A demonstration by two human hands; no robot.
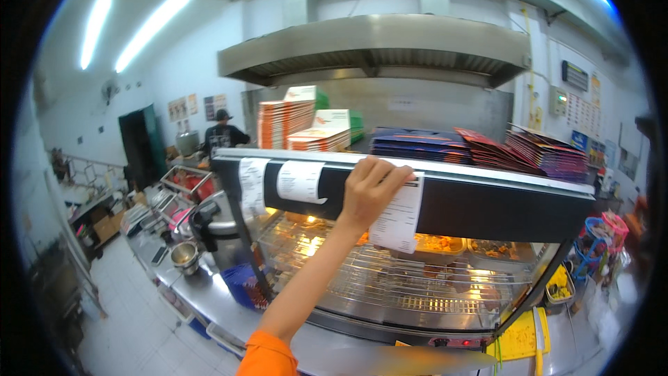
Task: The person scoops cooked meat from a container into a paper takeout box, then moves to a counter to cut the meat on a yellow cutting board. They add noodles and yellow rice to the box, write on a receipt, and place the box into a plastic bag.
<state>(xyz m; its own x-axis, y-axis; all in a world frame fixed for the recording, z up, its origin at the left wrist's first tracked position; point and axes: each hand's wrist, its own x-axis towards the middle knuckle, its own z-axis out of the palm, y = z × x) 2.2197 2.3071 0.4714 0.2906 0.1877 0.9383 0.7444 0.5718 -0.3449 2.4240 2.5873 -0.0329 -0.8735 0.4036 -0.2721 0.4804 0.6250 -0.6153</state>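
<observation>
My left hand reaches up from the lower edge, its forearm bare above an orange sleeve. Its fingers are closed on the top of a white printed receipt at the upper rail of a heated display cabinet. The receipt hangs down over the cabinet's black front panel and partly covers the glass. Two more paper slips, one at the panel's left end and a shorter slip beside it, hang from the same rail. My right hand is out of the picture.
Food trays and wire racks sit inside the cabinet. Stacked flat cartons lie behind its top. A yellow board is at lower right, a metal bowl at left. A person stands far left.
</observation>
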